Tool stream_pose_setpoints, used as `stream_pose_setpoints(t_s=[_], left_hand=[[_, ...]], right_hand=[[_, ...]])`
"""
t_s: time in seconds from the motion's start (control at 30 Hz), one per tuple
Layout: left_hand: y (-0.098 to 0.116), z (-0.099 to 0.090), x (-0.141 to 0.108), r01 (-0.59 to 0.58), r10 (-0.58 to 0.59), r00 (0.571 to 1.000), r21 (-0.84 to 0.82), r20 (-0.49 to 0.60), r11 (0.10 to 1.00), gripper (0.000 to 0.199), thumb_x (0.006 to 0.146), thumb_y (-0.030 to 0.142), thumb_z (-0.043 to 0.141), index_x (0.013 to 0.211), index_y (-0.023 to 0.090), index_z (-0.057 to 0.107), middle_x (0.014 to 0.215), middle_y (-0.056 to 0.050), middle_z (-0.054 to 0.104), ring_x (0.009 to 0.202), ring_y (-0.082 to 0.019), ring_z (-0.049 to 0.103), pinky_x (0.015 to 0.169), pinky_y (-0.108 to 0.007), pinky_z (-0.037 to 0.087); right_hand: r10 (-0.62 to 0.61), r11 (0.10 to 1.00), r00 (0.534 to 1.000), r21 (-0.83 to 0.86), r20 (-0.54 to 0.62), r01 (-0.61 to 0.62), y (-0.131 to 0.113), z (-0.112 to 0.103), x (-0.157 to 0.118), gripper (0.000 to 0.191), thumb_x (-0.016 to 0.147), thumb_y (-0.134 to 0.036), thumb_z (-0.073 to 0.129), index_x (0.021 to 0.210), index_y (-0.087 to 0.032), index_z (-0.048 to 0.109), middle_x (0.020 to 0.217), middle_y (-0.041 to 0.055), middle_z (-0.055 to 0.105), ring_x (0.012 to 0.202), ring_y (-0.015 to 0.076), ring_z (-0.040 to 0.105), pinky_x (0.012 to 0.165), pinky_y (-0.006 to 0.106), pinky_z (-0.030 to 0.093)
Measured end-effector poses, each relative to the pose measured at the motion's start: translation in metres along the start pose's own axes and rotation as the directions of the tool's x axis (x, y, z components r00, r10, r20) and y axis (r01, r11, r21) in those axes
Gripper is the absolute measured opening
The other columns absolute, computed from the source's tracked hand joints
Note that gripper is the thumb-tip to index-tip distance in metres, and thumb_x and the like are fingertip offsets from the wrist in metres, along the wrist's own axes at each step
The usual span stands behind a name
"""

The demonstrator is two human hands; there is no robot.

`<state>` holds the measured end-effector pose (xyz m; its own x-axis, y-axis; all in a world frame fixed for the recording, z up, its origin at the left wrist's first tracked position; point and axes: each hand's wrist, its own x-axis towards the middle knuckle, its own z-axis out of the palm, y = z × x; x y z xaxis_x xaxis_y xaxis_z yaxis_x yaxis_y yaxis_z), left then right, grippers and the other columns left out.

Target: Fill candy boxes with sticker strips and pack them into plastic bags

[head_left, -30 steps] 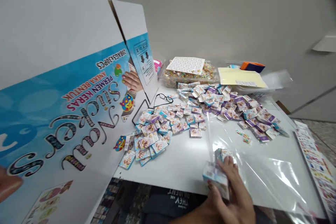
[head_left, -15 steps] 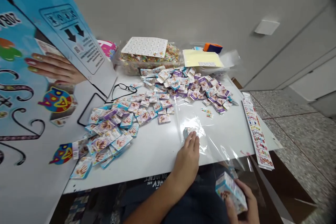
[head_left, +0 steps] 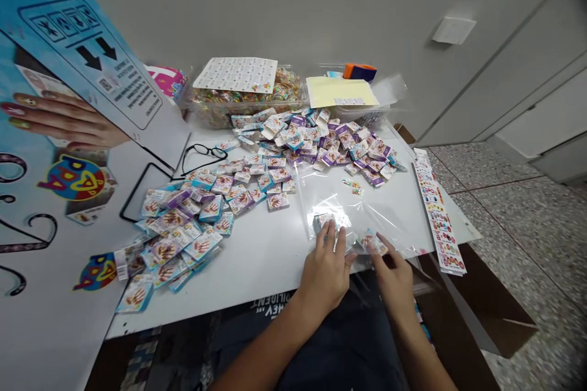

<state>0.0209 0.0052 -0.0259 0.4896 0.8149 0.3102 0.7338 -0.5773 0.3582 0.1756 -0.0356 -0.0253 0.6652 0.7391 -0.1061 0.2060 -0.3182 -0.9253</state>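
Observation:
A clear plastic bag (head_left: pixel 305 195) lies flat on the white table, its open end toward me. My left hand (head_left: pixel 325 272) rests on it with fingers spread, the fingertips on a small printed box (head_left: pixel 324 219) at the bag's left side. In my right hand (head_left: pixel 395 278) is another small blue-and-white box (head_left: pixel 372 241), gripped between thumb and fingers at the bag's near end. Plastic film overlaps this box; I cannot tell how far inside it sits. Small colourful packets (head_left: pixel 353 186) show near the bag's far right part.
Many small boxes (head_left: pixel 183 232) are heaped at left and more (head_left: pixel 330 140) at the back. Behind stand clear tubs (head_left: pixel 215 111), one topped by a yellow sheet (head_left: pixel 339 91). Eyeglasses (head_left: pixel 202 149) lie at left, sticker strips (head_left: pixel 438 214) at right. A large printed carton (head_left: pixel 151 195) walls the left side.
My right hand has brought its box up from my lap to the bag's near end. My left hand's fingers have spread apart over the other box. The view has shifted slightly.

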Motion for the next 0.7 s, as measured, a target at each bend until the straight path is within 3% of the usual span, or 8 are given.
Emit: stream_pose_setpoints(t_s=[0.27, 0.4, 0.47, 0.6, 0.7], left_hand=[[0.006, 0.002, -0.002, -0.009, 0.009, 1.0, -0.005, 0.021, 1.0, 0.059, 0.105, 0.036, 0.039, 0.153, 0.002, 0.032, 0.159, -0.027, 0.038, 0.152, -0.038, 0.032, 0.114, -0.052, 0.047], [0.005, 0.004, -0.002, -0.039, 0.041, 0.998, -0.05, 0.054, 0.998, 0.069, 0.101, 0.035, 0.047, 0.156, 0.0, 0.024, 0.162, -0.027, 0.033, 0.155, -0.037, 0.024, 0.118, -0.052, 0.041], [0.004, 0.007, -0.004, -0.065, 0.071, 0.995, -0.077, 0.075, 0.995, 0.075, 0.096, 0.036, 0.053, 0.156, 0.001, 0.024, 0.164, -0.026, 0.029, 0.157, -0.038, 0.018, 0.12, -0.053, 0.038], [0.0, 0.009, -0.008, -0.07, 0.084, 0.991, -0.129, 0.107, 0.989, 0.088, 0.092, 0.054, 0.059, 0.156, 0.002, 0.027, 0.166, -0.027, 0.021, 0.157, -0.04, 0.014, 0.121, -0.054, 0.037], [-0.005, 0.008, -0.011, -0.076, 0.101, 0.988, -0.203, 0.116, 0.976, 0.099, 0.089, 0.074, 0.052, 0.157, 0.005, 0.027, 0.167, -0.026, 0.02, 0.157, -0.039, 0.015, 0.12, -0.056, 0.037]], right_hand=[[-0.052, 0.986, 0.998, 0.162, 0.03, 0.046, -0.023, 0.046, 0.019, 0.065, 0.077, -0.06, 0.074, 0.119, -0.011, 0.074, 0.118, 0.0161, 0.075, 0.103, 0.0289, 0.07, 0.09, 0.04, 0.055], [-0.084, 0.994, 0.995, 0.076, 0.048, 0.08, -0.017, 0.053, 0.032, 0.059, 0.08, -0.058, 0.071, 0.117, -0.012, 0.076, 0.112, 0.014, 0.077, 0.105, 0.0292, 0.069, 0.093, 0.041, 0.052], [-0.185, 0.981, 0.978, -0.038, 0.099, 0.19, -0.011, 0.055, 0.04, 0.051, 0.089, -0.059, 0.06, 0.108, -0.015, 0.079, 0.11, 0.0129, 0.078, 0.108, 0.0286, 0.067, 0.098, 0.042, 0.048], [-0.347, 0.897, 0.907, -0.199, 0.241, 0.396, 0.0, 0.053, 0.052, 0.054, 0.098, -0.058, 0.041, 0.089, -0.019, 0.078, 0.109, 0.0124, 0.076, 0.108, 0.0274, 0.064, 0.106, 0.047, 0.039], [-0.323, 0.899, 0.903, -0.204, 0.284, 0.386, 0.007, 0.046, 0.059, 0.055, 0.097, -0.06, 0.042, 0.11, -0.02, 0.076, 0.111, 0.0124, 0.075, 0.108, 0.0282, 0.063, 0.104, 0.048, 0.041]])
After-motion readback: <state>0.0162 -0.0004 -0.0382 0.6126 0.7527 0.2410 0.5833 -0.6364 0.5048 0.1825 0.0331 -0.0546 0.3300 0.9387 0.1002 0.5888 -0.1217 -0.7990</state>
